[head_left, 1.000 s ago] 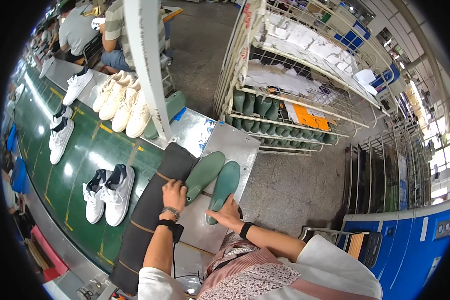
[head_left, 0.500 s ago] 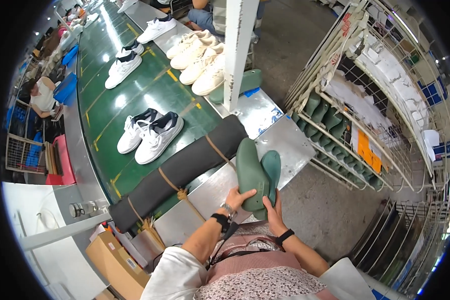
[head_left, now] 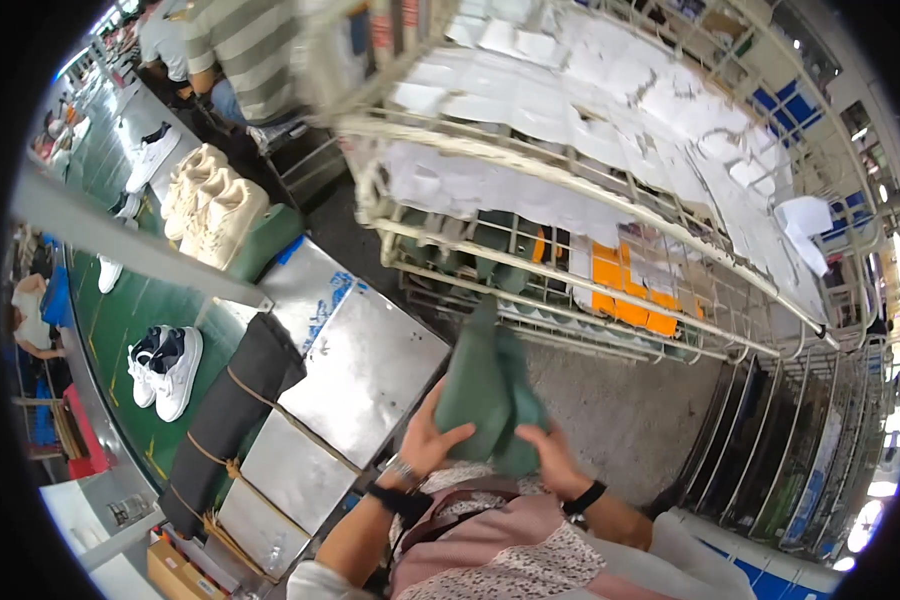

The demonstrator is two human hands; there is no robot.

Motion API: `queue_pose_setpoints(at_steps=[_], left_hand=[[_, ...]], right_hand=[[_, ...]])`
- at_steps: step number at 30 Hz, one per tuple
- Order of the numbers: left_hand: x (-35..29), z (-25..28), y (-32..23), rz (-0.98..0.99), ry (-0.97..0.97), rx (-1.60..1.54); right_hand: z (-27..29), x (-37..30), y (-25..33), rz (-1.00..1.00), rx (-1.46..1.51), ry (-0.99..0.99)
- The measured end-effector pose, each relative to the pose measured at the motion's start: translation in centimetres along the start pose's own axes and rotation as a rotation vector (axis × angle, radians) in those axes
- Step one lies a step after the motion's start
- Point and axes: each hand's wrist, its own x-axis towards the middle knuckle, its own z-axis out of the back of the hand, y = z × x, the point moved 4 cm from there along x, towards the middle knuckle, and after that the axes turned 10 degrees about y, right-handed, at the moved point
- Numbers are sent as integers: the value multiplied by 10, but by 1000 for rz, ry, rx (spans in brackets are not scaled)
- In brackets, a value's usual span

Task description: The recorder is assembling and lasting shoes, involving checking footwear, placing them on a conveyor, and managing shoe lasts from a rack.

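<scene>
A pair of green shoe lasts (head_left: 473, 395) is held upright in front of my body, side by side and touching, slightly blurred. My left hand (head_left: 432, 436) grips the left one near its lower part, thumb across its face. Around the other last (head_left: 518, 445) my right hand (head_left: 558, 460) is closed, with its thumb on the near side. The lasts' toe ends point away from me, toward the wire rack (head_left: 530, 265). More green lasts sit on that rack's lower shelf, partly hidden by its bars.
Left of me are a metal table (head_left: 365, 350), a dark roll (head_left: 232, 420) tied with cord, and a green conveyor (head_left: 120, 345) carrying white sneakers (head_left: 175, 370). Cream shoes (head_left: 210, 210) stand beyond a slanting metal post (head_left: 140, 240). At right is another rack (head_left: 770, 440). Co-workers sit at far left.
My view and body have turned right, toward the wire rack. Both lasts came along in my hands, moving away from the metal table's edge.
</scene>
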Motion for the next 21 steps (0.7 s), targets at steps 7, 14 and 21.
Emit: queue_pose_setpoints(at_steps=[7, 14, 21], left_hand=[[160, -114, -42, 178, 56, 936], [222, -109, -20, 213, 183, 1172], [65, -96, 57, 408, -118, 740]], right_hand=[[150, 77, 123, 212, -172, -298], [142, 220, 192, 412, -1296, -213], [182, 346, 143, 718, -1384, 112]])
